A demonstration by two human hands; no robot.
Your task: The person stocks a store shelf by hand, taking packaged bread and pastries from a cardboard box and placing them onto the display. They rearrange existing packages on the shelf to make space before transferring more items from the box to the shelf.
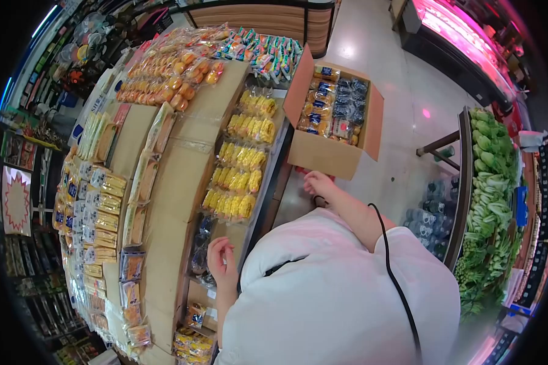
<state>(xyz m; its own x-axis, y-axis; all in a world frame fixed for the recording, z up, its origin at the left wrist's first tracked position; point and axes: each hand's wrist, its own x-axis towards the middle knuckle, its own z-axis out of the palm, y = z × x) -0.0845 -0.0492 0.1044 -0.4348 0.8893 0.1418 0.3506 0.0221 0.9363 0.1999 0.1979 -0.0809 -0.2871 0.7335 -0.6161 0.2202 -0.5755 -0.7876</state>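
Observation:
My left hand point(223, 258) is raised at the edge of the display shelf, its fingers loosely bent and apart, with nothing visible in them. Beside it lie dark wrapped packages point(202, 246), and just above are rows of yellow packaged snacks point(230, 205). My right hand point(321, 185) hovers in front of an open cardboard box point(323, 152), fingers loosely stretched toward the left and holding nothing that I can see. Inside the box are orange-brown bread packs point(318, 109) and dark blue packs point(351, 100). A red item, partly hidden, shows behind the right hand.
Flattened cardboard point(164, 225) covers the stepped shelf on the left, with wrapped breads point(106, 219) along it. Leafy vegetables point(490, 194) fill a rack on the right, above bottled drinks point(429, 210). A pink-lit display case point(463, 42) stands farther back. A black cable point(399, 292) hangs over my shirt.

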